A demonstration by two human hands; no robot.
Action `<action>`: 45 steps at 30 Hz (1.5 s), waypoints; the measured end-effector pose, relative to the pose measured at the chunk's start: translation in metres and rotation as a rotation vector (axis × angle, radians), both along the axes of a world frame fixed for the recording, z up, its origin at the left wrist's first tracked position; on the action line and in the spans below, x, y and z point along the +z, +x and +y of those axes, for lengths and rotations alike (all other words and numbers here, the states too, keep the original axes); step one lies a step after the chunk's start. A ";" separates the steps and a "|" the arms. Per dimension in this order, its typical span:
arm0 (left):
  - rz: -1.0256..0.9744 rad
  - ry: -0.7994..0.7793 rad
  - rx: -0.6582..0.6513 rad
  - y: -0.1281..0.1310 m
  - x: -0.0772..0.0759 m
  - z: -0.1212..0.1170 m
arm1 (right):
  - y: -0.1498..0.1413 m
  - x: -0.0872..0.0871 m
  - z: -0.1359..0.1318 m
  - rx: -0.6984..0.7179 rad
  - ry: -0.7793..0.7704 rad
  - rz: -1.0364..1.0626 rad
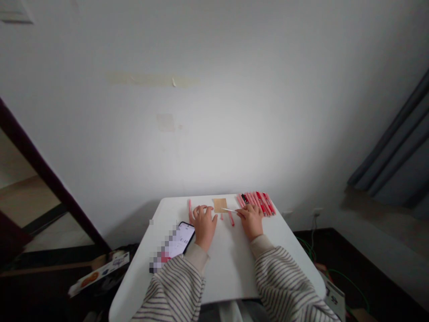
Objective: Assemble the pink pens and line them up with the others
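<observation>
My right hand point(252, 220) pinches a slim white stick point(229, 210), which looks like a pen refill, its tip pointing left over a small tan paper square point(220, 205). Below that tip lies a short red-pink pen part point(231, 219), with a tiny pink piece point(221, 216) beside it. My left hand point(205, 223) rests low over the table, open, its fingers apart. A pink pen barrel point(190, 208) stands out past its fingers on the left; whether they touch it I cannot tell. Just beyond my right hand is a row of several red and pink pens point(258, 202).
A lit phone point(182, 239), partly blurred out, lies left of my left forearm on the white table point(231, 273). The table's far edge is close to a white wall point(228, 112). Green cables point(310, 250) and boxes are on the floor at right; a grey curtain point(395, 161) hangs there.
</observation>
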State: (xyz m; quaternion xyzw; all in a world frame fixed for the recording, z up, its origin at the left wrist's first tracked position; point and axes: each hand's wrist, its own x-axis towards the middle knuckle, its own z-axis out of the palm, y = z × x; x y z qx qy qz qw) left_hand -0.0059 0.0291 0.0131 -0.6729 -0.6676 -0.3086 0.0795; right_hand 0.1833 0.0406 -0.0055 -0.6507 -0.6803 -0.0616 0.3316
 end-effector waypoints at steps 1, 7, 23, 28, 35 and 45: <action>-0.016 0.007 -0.037 0.001 0.000 0.000 | 0.000 0.000 0.000 0.006 -0.006 0.002; -0.100 0.019 -0.112 0.001 -0.004 0.003 | -0.001 -0.002 0.000 0.036 -0.017 -0.002; -0.121 0.013 -0.101 0.000 -0.005 0.005 | -0.002 0.000 0.000 0.038 -0.014 0.001; -0.125 0.044 -0.059 -0.001 -0.003 0.003 | -0.001 -0.003 0.001 0.005 -0.005 -0.002; -0.082 0.027 -0.017 -0.001 -0.003 0.002 | 0.000 -0.005 0.002 -0.033 -0.003 -0.046; -0.028 -0.002 0.034 -0.002 -0.009 0.005 | 0.000 -0.005 0.003 -0.022 -0.008 0.003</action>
